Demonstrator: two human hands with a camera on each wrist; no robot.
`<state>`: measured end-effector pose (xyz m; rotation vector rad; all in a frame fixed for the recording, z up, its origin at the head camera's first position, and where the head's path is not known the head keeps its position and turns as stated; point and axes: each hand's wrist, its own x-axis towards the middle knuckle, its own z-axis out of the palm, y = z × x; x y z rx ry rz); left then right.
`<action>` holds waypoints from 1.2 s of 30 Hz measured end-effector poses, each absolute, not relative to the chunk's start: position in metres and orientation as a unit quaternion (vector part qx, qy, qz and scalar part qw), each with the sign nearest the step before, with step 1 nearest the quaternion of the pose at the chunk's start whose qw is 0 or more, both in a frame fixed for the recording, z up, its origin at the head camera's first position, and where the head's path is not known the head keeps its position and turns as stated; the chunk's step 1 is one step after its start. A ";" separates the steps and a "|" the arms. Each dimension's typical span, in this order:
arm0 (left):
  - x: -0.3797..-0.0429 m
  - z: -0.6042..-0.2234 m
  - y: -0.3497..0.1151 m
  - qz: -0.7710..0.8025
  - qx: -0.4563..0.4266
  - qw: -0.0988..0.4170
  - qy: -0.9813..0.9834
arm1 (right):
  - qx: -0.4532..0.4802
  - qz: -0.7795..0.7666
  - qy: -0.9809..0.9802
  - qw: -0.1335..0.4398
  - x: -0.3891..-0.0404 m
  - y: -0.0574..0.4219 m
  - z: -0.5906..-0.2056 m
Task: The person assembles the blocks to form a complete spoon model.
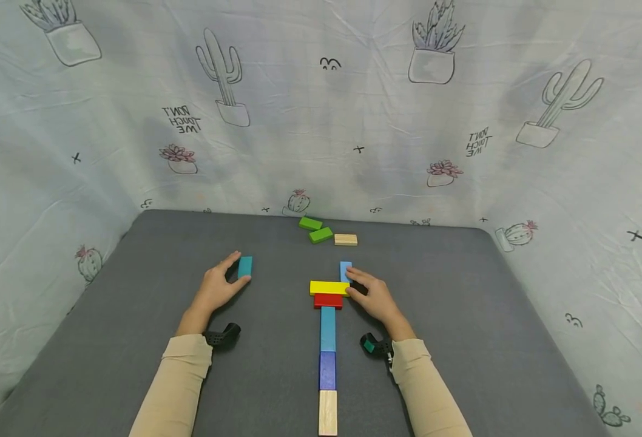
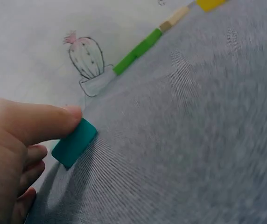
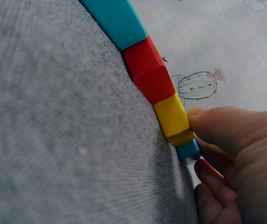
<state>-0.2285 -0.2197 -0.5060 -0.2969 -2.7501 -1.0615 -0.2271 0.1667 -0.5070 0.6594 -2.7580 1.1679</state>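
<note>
At left in the head view, my left hand (image 1: 218, 287) pinches a teal block (image 1: 245, 267) between thumb and finger. The same teal block (image 2: 75, 143) shows beside the thumb in the left wrist view. My right hand (image 1: 374, 296) is at the right end of a yellow block (image 1: 326, 288), its fingers on a light blue block (image 1: 345, 271) just beyond. The thumb is against the yellow end, partly hiding the contact. A red block (image 1: 328, 301) lies against the near side of the yellow one. In the right wrist view, the light blue block (image 3: 188, 149) is partly covered.
A line runs toward me from the red block: a blue block (image 1: 327, 329), a purple block (image 1: 327, 371) and a plain wooden block (image 1: 328, 413). Two green blocks (image 1: 321, 235) and another wooden block (image 1: 345, 240) lie near the back edge of the grey table (image 1: 277, 388).
</note>
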 end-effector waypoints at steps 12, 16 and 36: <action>-0.234 -0.502 -0.226 -0.333 -0.099 0.020 -0.938 | 0.213 0.390 -0.895 0.037 -0.226 0.166 -0.507; -0.232 -0.501 -0.228 -0.348 -0.100 0.017 -0.932 | 0.216 0.389 -0.895 0.037 -0.226 0.166 -0.506; -0.226 -0.502 -0.215 -0.432 -0.051 0.031 -0.900 | 0.216 0.404 -0.888 0.024 -0.226 0.167 -0.506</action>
